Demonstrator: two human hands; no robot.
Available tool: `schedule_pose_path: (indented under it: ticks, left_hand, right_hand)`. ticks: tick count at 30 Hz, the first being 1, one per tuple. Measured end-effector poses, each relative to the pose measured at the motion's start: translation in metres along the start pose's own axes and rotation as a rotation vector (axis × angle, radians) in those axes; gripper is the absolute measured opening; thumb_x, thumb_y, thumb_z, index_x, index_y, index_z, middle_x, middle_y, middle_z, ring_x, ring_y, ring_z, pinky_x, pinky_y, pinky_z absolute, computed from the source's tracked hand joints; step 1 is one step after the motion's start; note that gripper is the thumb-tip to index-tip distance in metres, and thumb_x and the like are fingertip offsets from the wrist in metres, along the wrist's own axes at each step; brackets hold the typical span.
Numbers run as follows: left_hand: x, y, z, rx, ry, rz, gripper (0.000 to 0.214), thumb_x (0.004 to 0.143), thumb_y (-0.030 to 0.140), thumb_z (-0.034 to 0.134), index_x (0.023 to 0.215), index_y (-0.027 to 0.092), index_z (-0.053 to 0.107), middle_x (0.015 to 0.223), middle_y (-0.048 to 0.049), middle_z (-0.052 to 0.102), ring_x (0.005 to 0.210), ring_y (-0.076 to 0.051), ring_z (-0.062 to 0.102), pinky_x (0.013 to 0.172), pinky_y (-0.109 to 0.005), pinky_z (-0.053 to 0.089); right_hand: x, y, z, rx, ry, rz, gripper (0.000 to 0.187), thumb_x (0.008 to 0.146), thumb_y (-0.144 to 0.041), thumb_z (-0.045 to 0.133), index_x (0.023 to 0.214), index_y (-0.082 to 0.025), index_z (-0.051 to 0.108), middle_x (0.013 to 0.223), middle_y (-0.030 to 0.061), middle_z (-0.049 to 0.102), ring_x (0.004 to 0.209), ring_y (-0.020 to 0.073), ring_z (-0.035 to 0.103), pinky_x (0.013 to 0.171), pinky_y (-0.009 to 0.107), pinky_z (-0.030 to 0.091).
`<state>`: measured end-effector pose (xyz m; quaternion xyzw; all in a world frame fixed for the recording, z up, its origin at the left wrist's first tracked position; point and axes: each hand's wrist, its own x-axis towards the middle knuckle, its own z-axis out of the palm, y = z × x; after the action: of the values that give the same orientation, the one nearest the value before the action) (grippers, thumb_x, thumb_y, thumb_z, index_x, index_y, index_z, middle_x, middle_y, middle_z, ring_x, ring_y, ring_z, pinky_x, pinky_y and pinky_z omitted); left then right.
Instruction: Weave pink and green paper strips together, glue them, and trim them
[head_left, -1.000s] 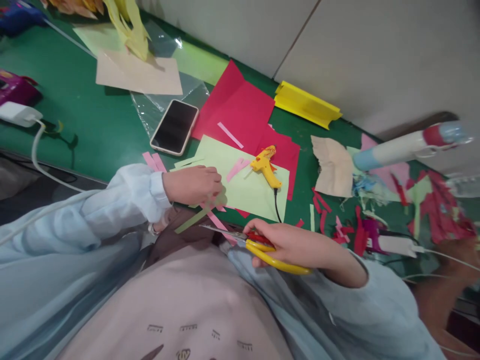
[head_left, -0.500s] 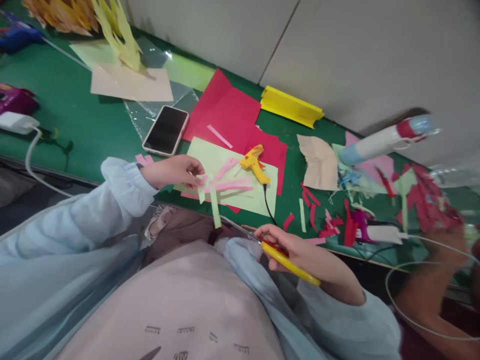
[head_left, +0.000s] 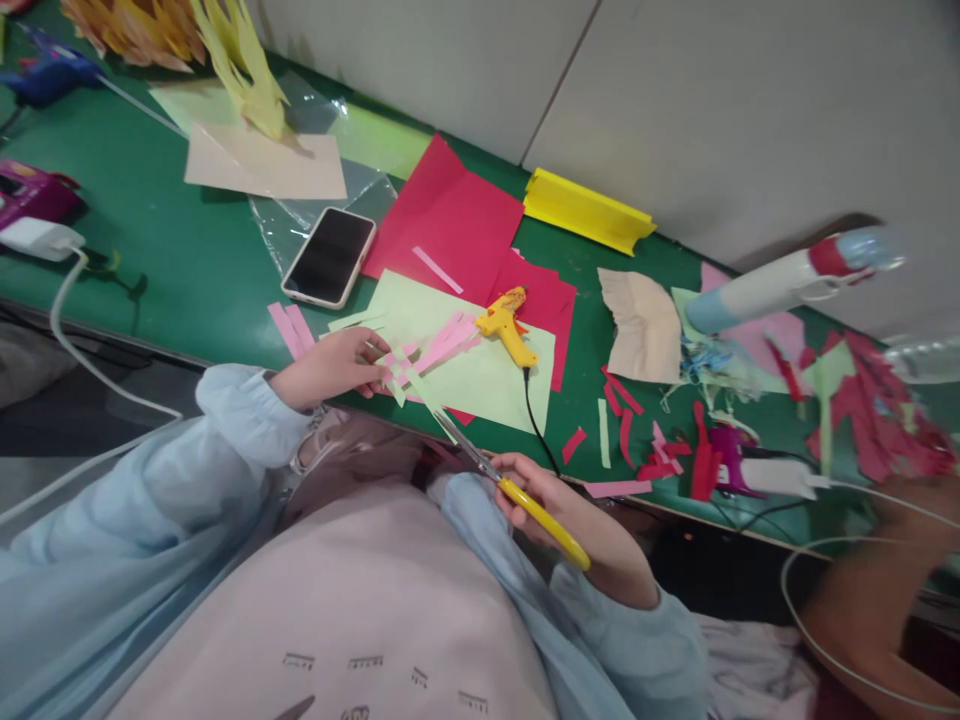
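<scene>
Between the fingers of my left hand (head_left: 337,362) is a small weave of pink and pale green paper strips (head_left: 400,368), its loose ends fanning out to the right. My right hand (head_left: 541,500) grips yellow-handled scissors (head_left: 525,505), whose blades point up and left, close to a pale green strip of the weave. Beneath the weave lies a pale green sheet (head_left: 480,385) with a yellow glue gun (head_left: 510,325) on it. More pink strips (head_left: 291,328) lie just beyond my left hand.
Red sheets (head_left: 450,215) and a phone (head_left: 330,257) lie behind the weave. A yellow folded piece (head_left: 589,212) stands by the wall. Red scraps (head_left: 626,432), a purple device (head_left: 727,460) and a white-and-blue bottle (head_left: 780,285) are to the right, near another person's arm (head_left: 862,580).
My right hand has brought the scissors left and up, nearer the woven strips. The weave has turned and dropped slightly in my left hand, which moved a little left and down.
</scene>
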<state>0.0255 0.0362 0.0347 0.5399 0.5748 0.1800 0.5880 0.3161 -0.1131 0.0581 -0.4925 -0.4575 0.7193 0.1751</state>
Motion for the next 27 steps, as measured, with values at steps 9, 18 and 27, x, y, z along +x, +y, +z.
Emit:
schedule_pose_path:
  ticks: [9,18,27]
  left_hand:
    - [-0.005,0.011,-0.002,-0.101,0.048,-0.091,0.020,0.081,0.026,0.055,0.092,0.012,0.063,0.064,-0.0089,0.071,0.065,-0.022,0.071,0.054,-0.025,0.053]
    - [0.006,0.013,-0.005,0.272,0.014,0.075,0.026,0.072,0.041,0.068,0.075,0.016,0.070,0.052,-0.0010,0.061,0.041,-0.010,0.049,0.039,-0.020,0.036]
    - [-0.018,0.006,0.005,-0.010,-0.024,0.003,0.022,0.068,0.035,0.072,0.070,0.016,0.061,0.059,-0.0004,0.060,0.049,-0.010,0.051,0.044,-0.020,0.041]
  right_hand:
    - [-0.001,0.014,0.018,0.289,0.119,-0.026,0.043,0.083,-0.051,0.063,0.112,-0.025,0.047,0.081,-0.0028,0.048,0.049,0.0039,0.030,0.041,0.019,0.023]
    - [0.016,0.046,0.031,0.460,0.091,-0.021,0.054,0.071,-0.052,0.073,0.110,-0.024,0.049,0.078,-0.0035,0.052,0.044,0.0030,0.033,0.035,0.016,0.025]
    - [0.014,0.056,0.050,0.430,0.102,-0.143,0.052,0.081,-0.063,0.063,0.110,-0.023,0.046,0.076,-0.0042,0.051,0.044,0.0026,0.029,0.038,0.019,0.022]
